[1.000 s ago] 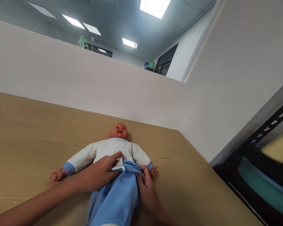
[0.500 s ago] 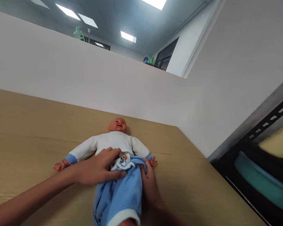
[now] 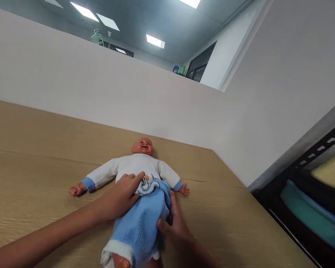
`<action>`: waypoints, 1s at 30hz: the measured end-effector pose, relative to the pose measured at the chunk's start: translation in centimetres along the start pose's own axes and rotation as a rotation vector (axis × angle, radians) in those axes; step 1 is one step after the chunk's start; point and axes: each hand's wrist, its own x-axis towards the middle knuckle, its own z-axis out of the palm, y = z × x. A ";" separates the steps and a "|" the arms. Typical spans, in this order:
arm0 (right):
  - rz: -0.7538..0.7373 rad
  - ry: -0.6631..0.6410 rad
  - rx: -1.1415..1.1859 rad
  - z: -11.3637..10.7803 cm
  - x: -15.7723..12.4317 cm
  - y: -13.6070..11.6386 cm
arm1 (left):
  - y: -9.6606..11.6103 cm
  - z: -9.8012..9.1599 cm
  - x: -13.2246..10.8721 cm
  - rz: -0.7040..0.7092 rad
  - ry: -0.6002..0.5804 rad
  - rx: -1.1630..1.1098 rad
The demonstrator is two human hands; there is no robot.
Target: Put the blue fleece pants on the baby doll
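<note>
A baby doll (image 3: 141, 147) lies on its back on a wooden table (image 3: 39, 156), arms spread, in a white fleece top (image 3: 134, 165) with blue cuffs. Blue fleece trousers (image 3: 141, 223) with white cuffs cover its legs up to the waist, where an embroidered patch shows. My left hand (image 3: 123, 195) grips the trousers' waistband at the doll's left hip, fingers curled. My right hand (image 3: 173, 219) holds the trousers on the other side, thumb pressed on the fabric. A bare doll foot pokes out at the bottom edge.
A white partition wall (image 3: 100, 93) runs along the table's far edge and meets a second wall at the right corner. At the right stands a dark metal shelf (image 3: 318, 149) holding a teal container (image 3: 309, 216) and a yellowish item (image 3: 331, 173).
The blue trousers have slid up the doll's body to its waist, and the embroidered patch has come into sight. Both hands moved with the fabric; the right hand shifted lower along the leg.
</note>
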 end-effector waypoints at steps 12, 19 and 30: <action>-0.083 0.227 -0.205 -0.9 1.8 -1.1 | -1.6 -3.7 -1.1 0.061 -0.296 -0.333; -0.067 0.200 -0.148 -0.1 3.3 -2.5 | -0.8 -0.7 -1.0 0.118 -0.063 -0.244; 0.132 0.077 0.155 -4.5 3.7 -2.6 | 0.8 -1.9 -1.7 0.095 -0.008 -0.234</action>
